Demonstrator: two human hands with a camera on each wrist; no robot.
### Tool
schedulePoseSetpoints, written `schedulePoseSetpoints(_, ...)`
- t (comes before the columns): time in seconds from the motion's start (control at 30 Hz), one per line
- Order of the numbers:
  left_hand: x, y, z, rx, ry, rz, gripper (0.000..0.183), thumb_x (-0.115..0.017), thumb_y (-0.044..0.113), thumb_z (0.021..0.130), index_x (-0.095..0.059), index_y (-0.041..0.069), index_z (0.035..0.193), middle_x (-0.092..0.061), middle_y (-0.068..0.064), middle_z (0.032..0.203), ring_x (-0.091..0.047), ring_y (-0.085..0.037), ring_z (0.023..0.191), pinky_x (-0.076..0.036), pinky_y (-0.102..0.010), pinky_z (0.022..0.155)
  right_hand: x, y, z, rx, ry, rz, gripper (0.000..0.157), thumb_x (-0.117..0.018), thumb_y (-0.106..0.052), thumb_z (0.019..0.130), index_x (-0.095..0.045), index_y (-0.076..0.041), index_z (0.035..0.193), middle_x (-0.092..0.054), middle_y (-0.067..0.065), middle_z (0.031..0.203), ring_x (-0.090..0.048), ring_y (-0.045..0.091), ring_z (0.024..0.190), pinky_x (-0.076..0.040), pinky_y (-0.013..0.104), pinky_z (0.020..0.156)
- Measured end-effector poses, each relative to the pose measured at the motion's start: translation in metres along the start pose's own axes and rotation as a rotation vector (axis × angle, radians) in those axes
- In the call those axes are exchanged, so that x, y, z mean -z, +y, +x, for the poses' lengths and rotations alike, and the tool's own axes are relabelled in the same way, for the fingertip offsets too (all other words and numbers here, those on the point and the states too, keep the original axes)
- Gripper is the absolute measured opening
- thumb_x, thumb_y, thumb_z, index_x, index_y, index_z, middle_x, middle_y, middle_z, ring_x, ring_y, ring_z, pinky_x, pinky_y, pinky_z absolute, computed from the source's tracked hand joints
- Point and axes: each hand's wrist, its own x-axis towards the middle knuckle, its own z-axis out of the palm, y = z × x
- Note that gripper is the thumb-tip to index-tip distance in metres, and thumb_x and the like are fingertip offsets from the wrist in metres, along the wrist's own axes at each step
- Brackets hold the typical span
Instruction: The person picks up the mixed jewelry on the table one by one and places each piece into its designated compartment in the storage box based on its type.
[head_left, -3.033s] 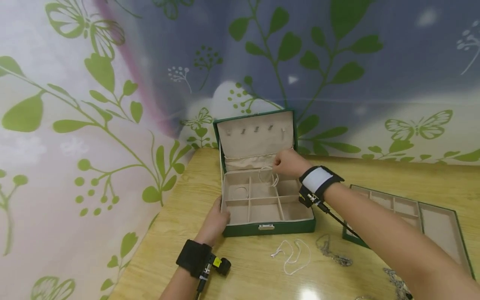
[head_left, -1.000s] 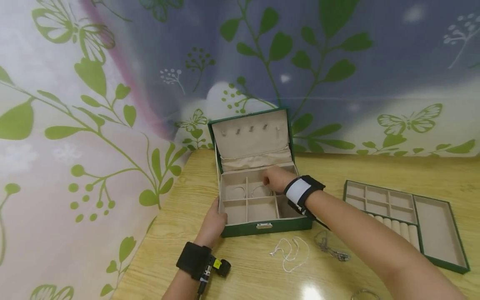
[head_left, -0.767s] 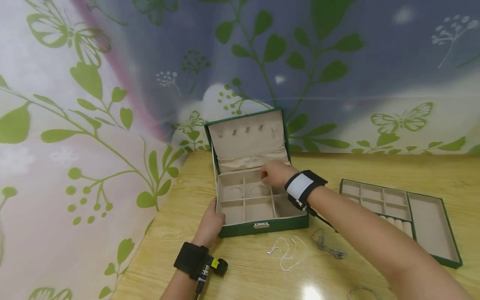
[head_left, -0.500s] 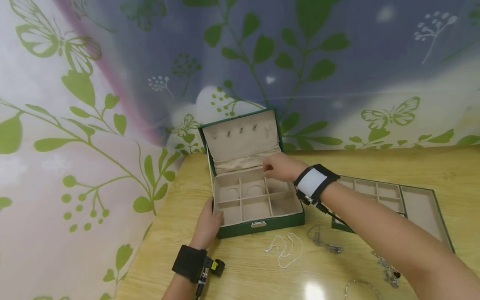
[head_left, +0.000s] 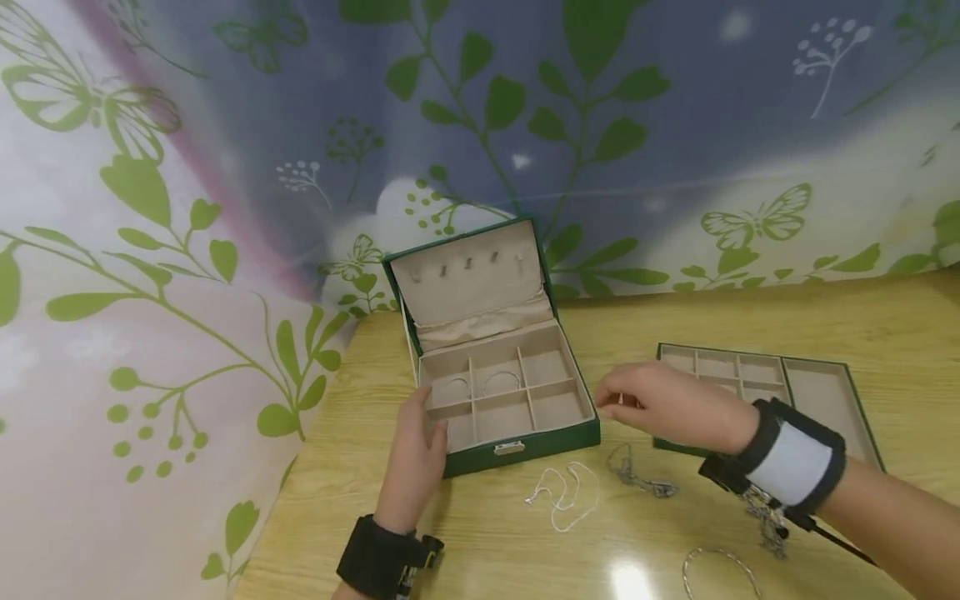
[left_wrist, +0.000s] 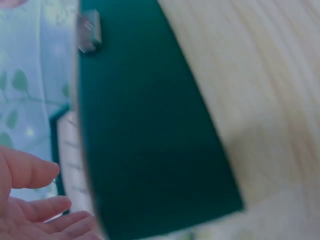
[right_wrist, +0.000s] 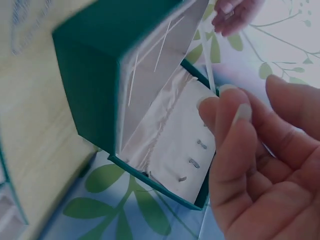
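A green jewelry box (head_left: pixel 547 442) stands on the table with its lid (head_left: pixel 480 292) raised. In its back-left and back-middle compartments lie thin ring-shaped bracelets, one of them the back-middle bracelet (head_left: pixel 500 373). My left hand (head_left: pixel 412 462) is at the box's left front corner; in the left wrist view its fingers (left_wrist: pixel 47 207) are extended and nothing shows between them. Just right of the box hovers my right hand (head_left: pixel 675 404), fingers loosely bent and holding nothing, as the right wrist view also shows. A white-silver necklace (head_left: pixel 530 500) lies in front of the box.
A darker chain necklace (head_left: pixel 662 489) lies beside the white-silver one. Farther right are a tangled chain (head_left: pixel 771 537), partly behind the right wrist, and a bracelet (head_left: pixel 712 550). The green-edged divided tray (head_left: pixel 817 400) sits right, partly covered by my right hand. A patterned cloth (head_left: pixel 600 167) hangs behind.
My right hand has let go of a bracelet, now in the back-middle compartment, and moved out of the box to the right. The left hand stays by the corner. The view has shifted right.
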Motion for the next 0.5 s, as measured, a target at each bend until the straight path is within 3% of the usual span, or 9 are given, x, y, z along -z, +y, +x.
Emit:
schedulePoseSetpoints(0.1, -0.005, 0.017, -0.007, -0.081, -0.026, 0.018, 0.045, -0.049, 0.004, 0.097, -0.037, 0.0, 0.139, -0.037, -0.019, 0.141, -0.033, -0.031, 0.135, -0.037, -0.048, 0.104, -0.005, 0.003, -0.026, -0.043, 0.002, 0.042, 0.011, -0.06, -0.015, 0.093, -0.066, -0.016, 0.102, -0.062, -0.007, 0.094, -0.055, 0.001, 0.078, -0.049, 0.023, 0.066)
schedulePoseSetpoints(0.2, -0.013, 0.032, -0.016, -0.16, -0.112, 0.046, 0.036, -0.051, 0.004, 0.096, -0.045, 0.001, 0.132, -0.045, -0.017, 0.133, -0.042, -0.031, 0.127, -0.041, -0.046, 0.099, -0.014, 0.012, -0.052, -0.11, -0.012, 0.089, 0.015, -0.061, -0.017, 0.092, -0.065, -0.014, 0.106, -0.063, -0.004, 0.099, -0.055, 0.0, 0.08, -0.049, 0.023, 0.065)
schedulePoseSetpoints(0.37, -0.033, 0.056, -0.029, -0.227, -0.382, 0.042, 0.026, -0.05, 0.007, 0.098, -0.052, 0.003, 0.124, -0.053, -0.006, 0.114, -0.054, -0.017, 0.102, -0.049, -0.03, 0.082, -0.032, 0.029, -0.085, -0.219, -0.053, 0.11, 0.02, -0.063, -0.015, 0.091, -0.063, -0.008, 0.11, -0.064, 0.002, 0.105, -0.054, 0.0, 0.077, -0.048, 0.023, 0.061)
schedulePoseSetpoints(0.5, -0.06, 0.075, -0.034, -0.241, -0.615, 0.017, 0.02, -0.048, 0.014, 0.1, -0.057, 0.006, 0.116, -0.055, 0.003, 0.099, -0.048, -0.004, 0.08, -0.043, -0.019, 0.069, -0.042, 0.042, -0.106, -0.264, -0.081, 0.094, 0.019, -0.064, -0.013, 0.089, -0.063, -0.007, 0.107, -0.064, 0.003, 0.102, -0.054, 0.0, 0.075, -0.047, 0.024, 0.06)
